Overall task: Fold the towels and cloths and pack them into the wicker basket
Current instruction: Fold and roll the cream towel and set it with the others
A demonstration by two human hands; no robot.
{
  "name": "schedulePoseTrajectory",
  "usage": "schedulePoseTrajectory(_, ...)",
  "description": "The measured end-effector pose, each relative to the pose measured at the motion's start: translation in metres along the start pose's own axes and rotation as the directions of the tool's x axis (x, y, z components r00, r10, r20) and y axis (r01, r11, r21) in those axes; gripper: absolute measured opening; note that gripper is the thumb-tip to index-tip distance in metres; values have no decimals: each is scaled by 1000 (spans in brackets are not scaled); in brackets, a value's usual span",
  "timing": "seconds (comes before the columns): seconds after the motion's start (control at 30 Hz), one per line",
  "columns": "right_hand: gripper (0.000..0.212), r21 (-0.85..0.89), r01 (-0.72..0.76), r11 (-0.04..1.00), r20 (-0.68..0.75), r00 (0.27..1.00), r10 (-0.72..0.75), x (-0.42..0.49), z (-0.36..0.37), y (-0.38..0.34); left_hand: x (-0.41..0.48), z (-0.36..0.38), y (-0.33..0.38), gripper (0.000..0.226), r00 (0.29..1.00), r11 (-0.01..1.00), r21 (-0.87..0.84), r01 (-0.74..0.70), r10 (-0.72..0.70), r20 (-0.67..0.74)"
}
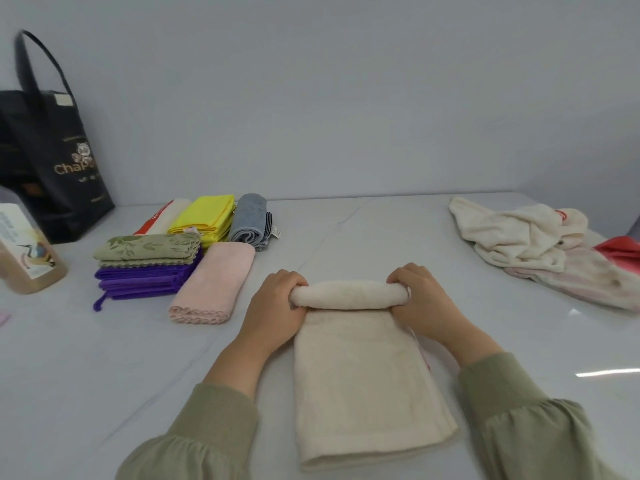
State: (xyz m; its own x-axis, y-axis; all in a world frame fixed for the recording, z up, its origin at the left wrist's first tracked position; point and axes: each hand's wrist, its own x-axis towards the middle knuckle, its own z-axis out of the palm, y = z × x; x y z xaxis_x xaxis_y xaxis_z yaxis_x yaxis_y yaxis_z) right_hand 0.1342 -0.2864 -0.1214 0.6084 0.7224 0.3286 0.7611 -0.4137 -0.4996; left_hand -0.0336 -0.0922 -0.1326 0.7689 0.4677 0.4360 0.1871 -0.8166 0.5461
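Note:
A cream towel [367, 375] lies lengthwise on the white table [346, 230] in front of me, its far end rolled into a tight tube. My left hand [273, 310] grips the left end of that roll and my right hand [420, 303] grips the right end. At the left lie folded cloths: a pink one [214, 282], a green leaf-patterned one [149, 249] on a purple stack [142, 280], a yellow one [204, 218], a rolled grey one [247, 220] and a cream one with red print [162, 216]. No wicker basket is in view.
A heap of unfolded cloths lies at the right: a cream one [519, 237], a pale pink one [585, 278] and a red one [620, 252]. A black tote bag [52, 161] stands at the far left against the wall, with a plastic bottle [24, 251] in front of it.

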Motion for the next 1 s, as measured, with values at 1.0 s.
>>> schedulePoseTrajectory(1.0, 25, 137, -256, 957, 340, 919, 198, -12, -20, -7, -12, -25, 7, 21, 894, 937, -131, 325, -259, 367)
